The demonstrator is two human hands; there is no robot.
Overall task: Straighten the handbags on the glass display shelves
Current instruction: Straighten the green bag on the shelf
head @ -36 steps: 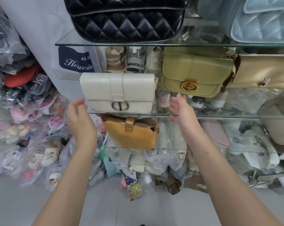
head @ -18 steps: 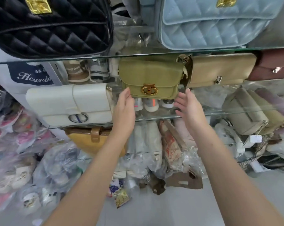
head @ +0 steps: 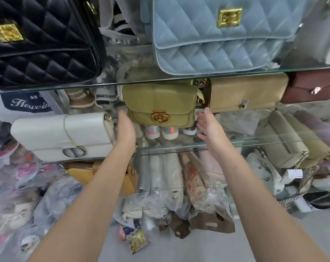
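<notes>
Two quilted handbags (head: pixel 43 44) (head: pixel 217 38); three glass shelves (head: pixel 179 82) (head: pixel 245 143) (head: pixel 255 180); two grips (head: pixel 125 127) (head: pixel 209 127).

Olive-green handbag (head: pixel 160 104) with gold clasp (head: pixel 161 116); quilted black bag (head: pixel 41 46), quilted pale-blue bag (head: pixel 217 40), white bag (head: pixel 65 135).

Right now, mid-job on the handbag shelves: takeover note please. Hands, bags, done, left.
Left hand: open, at the left side of the olive handbag; contact unclear.
Right hand: open, at its right side, not gripping.
Bags: the olive handbag is on the middle glass shelf, between the white handbag and the tan handbag.
Done: hands flank the olive handbag; no grip yet.
Left: probably square it up, then check the tan handbag and the bags further right.
</notes>
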